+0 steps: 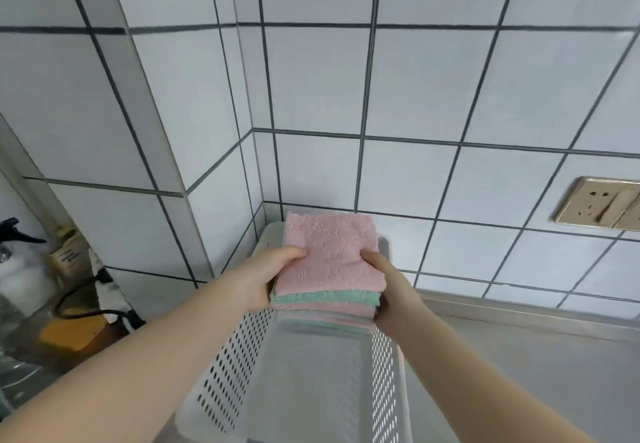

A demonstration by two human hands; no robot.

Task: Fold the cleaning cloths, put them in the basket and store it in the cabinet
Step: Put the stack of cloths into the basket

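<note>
Head view, with positions given relative to the white perforated basket (239, 366) on the grey countertop (519, 356). You hold a stack of folded cleaning cloths (329, 262), pink on top with green and pink layers below, over the far half of the basket. Your left hand (266, 276) grips the stack's left edge, thumb curled on the top cloth and fingers hidden beneath. Your right hand (384, 286) grips the right edge in the same way. Whether the stack's underside already touches the basket floor cannot be told, as motion blur softens the lowest layers. Behind the basket stands the white tiled wall (433, 89), meeting in a corner just beyond the basket's far end. Right of the basket, a gold socket plate (602, 204) sits on the wall. Left of the basket are a spray bottle (14, 245), a black cable (86, 304) and some blurred containers.
</note>
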